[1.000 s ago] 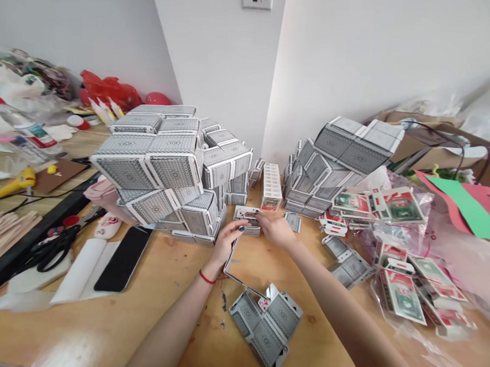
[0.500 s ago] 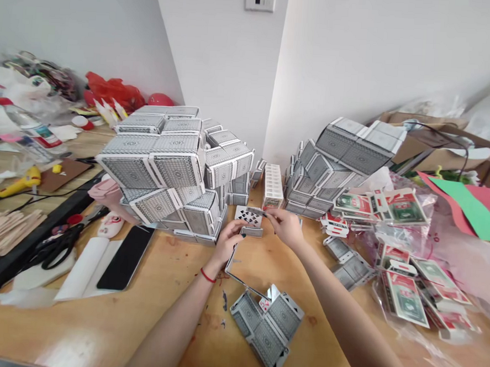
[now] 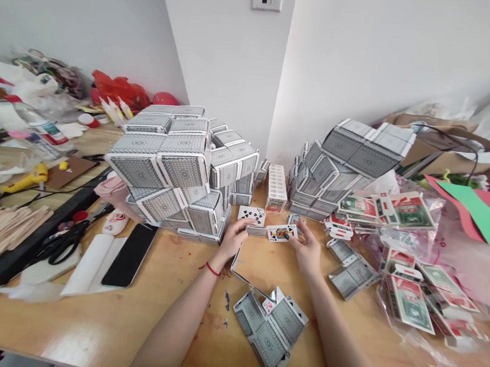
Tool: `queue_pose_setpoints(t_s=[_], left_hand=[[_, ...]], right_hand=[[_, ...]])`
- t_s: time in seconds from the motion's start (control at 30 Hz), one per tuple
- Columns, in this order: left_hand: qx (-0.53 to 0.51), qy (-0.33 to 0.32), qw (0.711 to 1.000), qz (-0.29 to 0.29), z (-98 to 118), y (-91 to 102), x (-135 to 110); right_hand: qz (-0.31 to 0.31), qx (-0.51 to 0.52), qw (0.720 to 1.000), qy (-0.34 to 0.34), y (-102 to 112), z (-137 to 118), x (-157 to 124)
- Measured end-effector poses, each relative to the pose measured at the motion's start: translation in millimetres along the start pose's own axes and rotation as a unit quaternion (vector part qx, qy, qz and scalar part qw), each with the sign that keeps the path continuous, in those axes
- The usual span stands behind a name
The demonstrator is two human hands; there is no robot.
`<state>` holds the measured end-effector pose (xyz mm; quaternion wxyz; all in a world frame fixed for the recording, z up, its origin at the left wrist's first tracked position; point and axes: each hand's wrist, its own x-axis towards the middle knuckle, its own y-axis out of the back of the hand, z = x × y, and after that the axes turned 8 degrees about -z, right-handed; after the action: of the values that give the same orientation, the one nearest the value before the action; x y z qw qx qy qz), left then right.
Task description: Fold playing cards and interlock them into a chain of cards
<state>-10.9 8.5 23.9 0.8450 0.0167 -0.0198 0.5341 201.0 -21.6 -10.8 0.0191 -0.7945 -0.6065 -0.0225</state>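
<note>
Spade card [image 3: 251, 215] lies face up on a short pile of cards [image 3: 255, 232], on the wooden tabletop [image 3: 172, 290]. Court card [image 3: 282, 233] lies face up between your hands, glossy, flat, right of the pile. It sat on the pile a second ago; now it's off. Left hand [image 3: 233, 239]: fingers curled at the pile's near edge, can't tell if they grip. Right hand [image 3: 305, 249]: fingers spread open, just beside the court card's right end, holding nothing. Behind you: blocky stacks of grey-backed decks [image 3: 158, 170] and a narrow white column of cards [image 3: 277, 188]. Right: clear plastic bag [image 3: 403, 309] of red-and-green card boxes.
</note>
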Motion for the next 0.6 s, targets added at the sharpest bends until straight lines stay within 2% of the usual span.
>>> queue_pose_setpoints(t_s=[0.1, 0.2, 0.43, 0.6], left_hand=[[0.077, 0.021, 0.996, 0.044, -1.6, -3.1, 3.2], [0.100, 0.024, 0.992, 0.067, -4.4, -5.7, 4.1], [0.094, 0.019, 0.991, 0.094, -9.4, -3.1, 1.0], [0.080, 0.025, 0.993, 0.089, -11.1, -1.8, 1.3]], right_hand=[[-0.035, -0.072, 0.997, -0.003, -0.4, 5.0, -3.9], [-0.027, -0.140, 0.990, 0.012, 0.0, 6.5, -9.6], [-0.051, -0.118, 0.991, 0.029, 4.0, 5.9, -12.3], [-0.058, -0.135, 0.988, 0.043, 1.7, 6.6, -12.1]])
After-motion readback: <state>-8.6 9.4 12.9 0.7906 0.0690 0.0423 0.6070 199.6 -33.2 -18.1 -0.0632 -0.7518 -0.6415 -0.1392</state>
